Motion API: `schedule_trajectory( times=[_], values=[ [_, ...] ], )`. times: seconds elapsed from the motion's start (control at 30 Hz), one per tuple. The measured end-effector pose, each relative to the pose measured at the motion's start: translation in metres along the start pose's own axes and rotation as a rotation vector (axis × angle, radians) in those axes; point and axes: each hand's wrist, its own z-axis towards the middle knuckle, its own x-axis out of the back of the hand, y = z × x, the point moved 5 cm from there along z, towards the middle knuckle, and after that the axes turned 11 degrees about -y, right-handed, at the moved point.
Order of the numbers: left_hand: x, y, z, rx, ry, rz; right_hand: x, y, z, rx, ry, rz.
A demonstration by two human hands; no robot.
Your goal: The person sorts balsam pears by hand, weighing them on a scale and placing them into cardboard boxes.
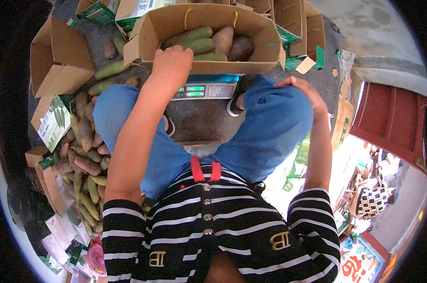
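A cardboard box (213,67) with yellow cord handles stands on a digital scale (195,90) whose display is lit green. Inside the box lie green radishes (200,45) and brownish-purple ones (223,39). My left hand (173,60) reaches over the box's near left rim, its fingers bent down beside the green radishes; the fingertips are hidden, so any grip cannot be made out. On my right knee, to the right of the scale, rests my right hand (300,87), with its fingers apart and nothing in them.
A pile of radishes (87,164) covers the floor on the left. Empty open boxes stand at the upper left (62,59) and upper right (289,19). A patterned bag or garment (371,202) shows at the right, near a dark red door (388,123).
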Motion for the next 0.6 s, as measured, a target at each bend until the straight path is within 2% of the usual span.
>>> schedule_trajectory(
  times=[0.1, 0.2, 0.37, 0.6],
  values=[
    [-0.01, 0.004, 0.007, -0.023, 0.012, 0.035, -0.006, 0.056, 0.014, -0.079, -0.098, 0.565],
    [-0.013, 0.008, 0.008, -0.038, -0.013, 0.011, -0.019, 0.086, 0.014, -0.085, -0.114, 0.848],
    [-0.014, 0.007, 0.01, -0.055, -0.027, -0.046, -0.032, 0.109, 0.009, -0.07, -0.037, 0.949],
    [-0.023, 0.005, 0.025, 0.017, -0.029, -0.042, -0.051, 0.136, -0.013, -0.038, 0.136, 0.943]
  ],
)
